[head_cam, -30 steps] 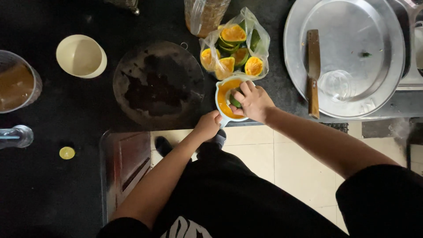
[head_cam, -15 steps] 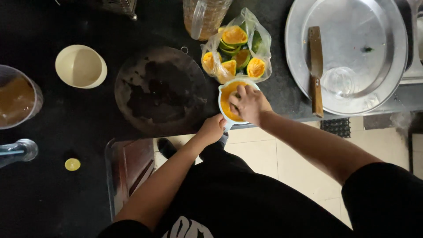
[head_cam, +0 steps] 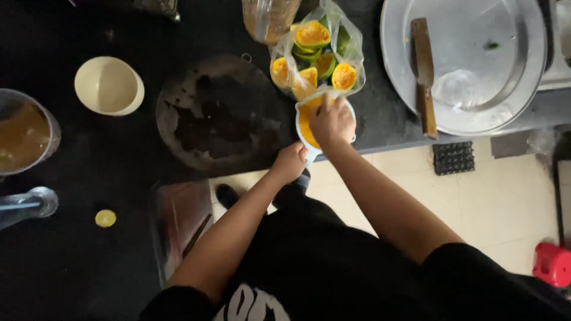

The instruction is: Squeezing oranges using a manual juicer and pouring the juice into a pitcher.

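My right hand (head_cam: 332, 122) presses down on a fruit half inside a small pale-blue juicer cup (head_cam: 304, 122) of orange juice at the counter's front edge. My left hand (head_cam: 289, 161) grips the cup's handle at its near side. Just behind the cup lies a clear plastic bag (head_cam: 318, 53) of squeezed green-skinned orange halves. The fruit under my right palm is mostly hidden.
A round dark wet board (head_cam: 220, 116) lies left of the cup. A cream bowl (head_cam: 109, 85) and a juice-filled container (head_cam: 24, 134) stand further left. A large metal tray (head_cam: 470, 59) on the right holds a cleaver (head_cam: 423, 74). A yellow cap (head_cam: 105, 218) lies near left.
My right hand has shifted from the cup's right rim to sit squarely over it, covering the fruit. The left hand stays on the handle.
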